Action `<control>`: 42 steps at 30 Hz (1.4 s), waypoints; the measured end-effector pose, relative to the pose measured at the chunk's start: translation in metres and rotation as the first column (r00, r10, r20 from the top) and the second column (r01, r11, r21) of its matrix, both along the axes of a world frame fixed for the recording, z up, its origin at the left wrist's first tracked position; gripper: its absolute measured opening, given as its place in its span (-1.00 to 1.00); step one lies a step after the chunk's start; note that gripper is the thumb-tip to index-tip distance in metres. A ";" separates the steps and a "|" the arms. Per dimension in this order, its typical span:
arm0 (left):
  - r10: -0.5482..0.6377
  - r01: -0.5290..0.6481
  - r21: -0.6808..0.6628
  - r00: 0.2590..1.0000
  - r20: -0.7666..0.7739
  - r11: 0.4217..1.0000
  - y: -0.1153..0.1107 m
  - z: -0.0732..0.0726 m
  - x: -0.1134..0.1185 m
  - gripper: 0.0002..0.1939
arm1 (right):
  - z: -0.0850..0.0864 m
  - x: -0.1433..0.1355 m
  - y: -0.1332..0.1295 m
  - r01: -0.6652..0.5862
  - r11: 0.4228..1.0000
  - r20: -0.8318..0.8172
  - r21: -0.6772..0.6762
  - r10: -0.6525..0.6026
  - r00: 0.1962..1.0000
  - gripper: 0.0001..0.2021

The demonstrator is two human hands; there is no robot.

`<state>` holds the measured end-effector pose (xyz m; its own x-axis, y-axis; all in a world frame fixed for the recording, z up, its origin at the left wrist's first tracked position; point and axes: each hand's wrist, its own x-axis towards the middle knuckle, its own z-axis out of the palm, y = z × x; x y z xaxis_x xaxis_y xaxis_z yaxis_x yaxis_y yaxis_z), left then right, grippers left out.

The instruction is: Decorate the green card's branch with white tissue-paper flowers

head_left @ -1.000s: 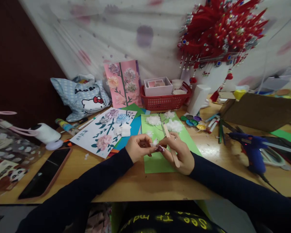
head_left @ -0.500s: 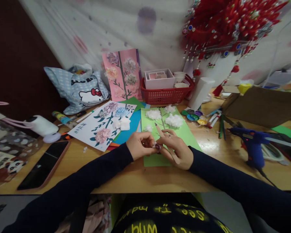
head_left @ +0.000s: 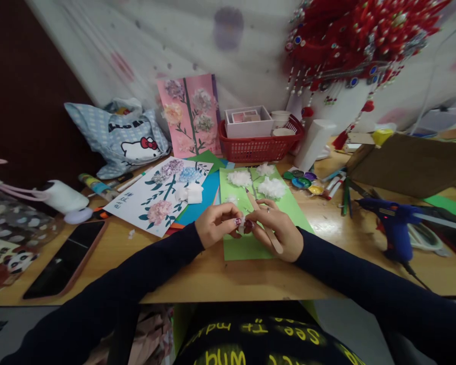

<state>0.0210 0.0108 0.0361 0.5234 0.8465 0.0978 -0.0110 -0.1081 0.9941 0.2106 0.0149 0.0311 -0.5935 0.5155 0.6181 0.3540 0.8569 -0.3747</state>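
Hands (head_left: 216, 225) — over green sheet (head_left: 240, 248), inside table edge (head_left: 228, 295)

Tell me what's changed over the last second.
The wooden stick in the right hand swung its far tip leftward. Nothing was visibly let go: that hand and the left hand still meet at a small white piece. The green sheet and glue gun stayed put.

The head camera looks forward and down over the desk (head_left: 213, 281).
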 end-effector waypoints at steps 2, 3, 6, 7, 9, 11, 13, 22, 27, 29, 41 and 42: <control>0.002 -0.002 0.008 1.000 -0.007 1.000 0.001 0.001 0.000 -0.81 | 0.000 0.000 0.000 0.004 1.000 0.005 0.006 -0.004 1.000 -0.89; 0.003 -0.003 0.023 1.000 -0.011 1.000 0.001 0.001 0.000 -0.82 | 0.000 0.000 0.000 0.004 1.000 0.005 0.009 -0.004 1.000 -0.89; 0.023 -0.020 0.090 0.999 -0.038 0.996 0.001 0.000 0.000 -0.86 | 0.000 0.000 0.000 -0.002 1.000 0.013 0.007 0.002 1.000 -0.89; 0.034 -0.028 0.112 0.998 -0.047 0.993 0.001 0.000 0.000 -0.87 | 0.000 0.000 0.000 -0.003 1.000 0.017 0.003 0.003 1.000 -0.89; 0.054 -0.044 0.150 0.996 -0.066 0.988 0.001 -0.002 0.001 -0.89 | 0.000 0.000 0.000 0.001 1.000 0.027 -0.006 -0.001 1.000 -0.90; 0.076 -0.057 0.191 0.993 -0.095 0.980 0.000 -0.002 0.001 -0.91 | -0.001 -0.001 0.001 0.007 1.000 0.018 -0.018 -0.006 1.000 -0.90; 0.107 -0.072 0.239 0.984 -0.139 0.968 -0.001 -0.002 0.001 -0.92 | -0.002 -0.001 0.001 0.012 0.999 0.009 -0.029 -0.012 1.000 -0.91; 0.236 -0.175 0.320 0.958 -0.163 0.931 -0.003 0.000 0.002 -0.93 | -0.003 0.000 0.002 0.053 0.998 -0.013 0.021 -0.053 0.999 -0.92; 0.306 -0.258 0.330 0.947 -0.103 0.908 0.000 0.002 -0.003 -0.94 | 0.000 0.000 0.001 0.104 0.994 -0.069 0.025 -0.102 0.992 -0.92; 0.318 -0.268 0.330 0.942 -0.105 0.905 0.001 0.003 -0.004 -0.95 | 0.001 0.000 0.000 0.122 0.992 -0.072 0.021 -0.121 0.990 -0.91; 0.333 -0.292 0.303 0.938 -0.093 0.907 0.006 0.002 -0.008 -0.95 | 0.001 0.000 0.001 0.177 0.984 -0.120 -0.010 -0.177 0.977 -0.91; 0.345 -0.303 0.314 0.934 -0.088 0.900 0.007 0.002 -0.008 -0.95 | 0.001 0.001 0.001 0.187 0.982 -0.130 -0.014 -0.188 0.974 -0.91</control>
